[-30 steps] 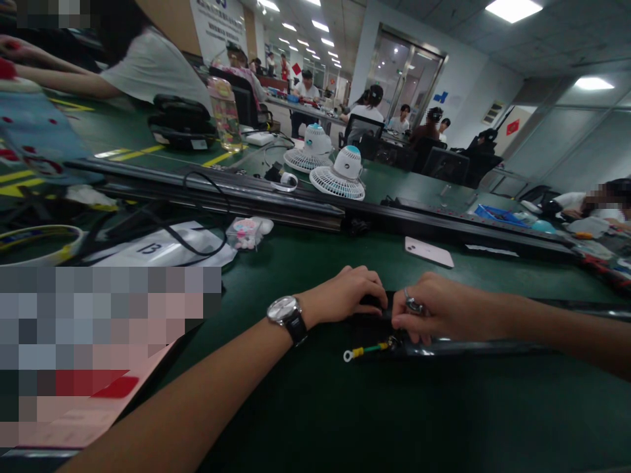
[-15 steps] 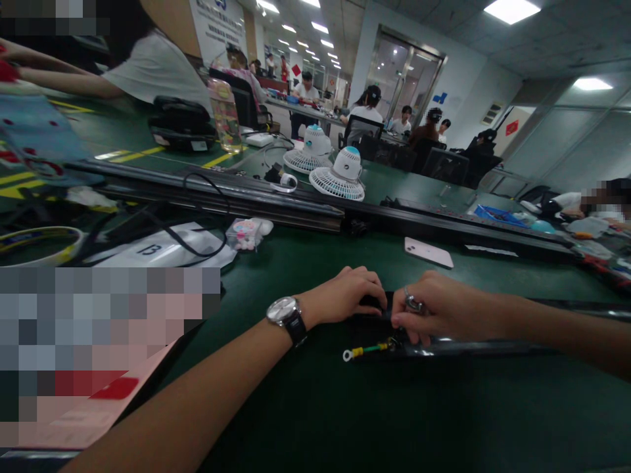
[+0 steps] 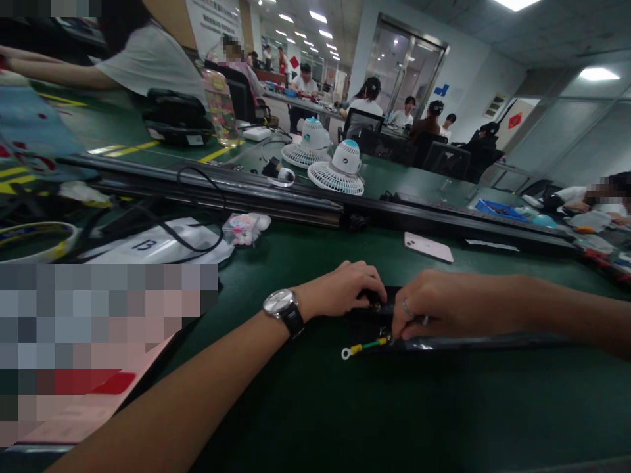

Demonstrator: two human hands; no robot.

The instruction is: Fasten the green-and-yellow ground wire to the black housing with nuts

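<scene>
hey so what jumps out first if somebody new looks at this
Likely the left hand and right hand, close together at a black part, with a silver-faced watch on the left wrist. Nearer the viewer, a green-and-yellow wire stands out against the dark table. Beyond the hands are a pale phone and two white fans.

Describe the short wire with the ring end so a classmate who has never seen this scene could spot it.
Start at the dark green tabletop and find the person's right hand at a glossy black piece. The short wire lies just left of its fingertips in the picture. Its green middle, yellow bands and pale ring set it apart from that black piece.
</scene>
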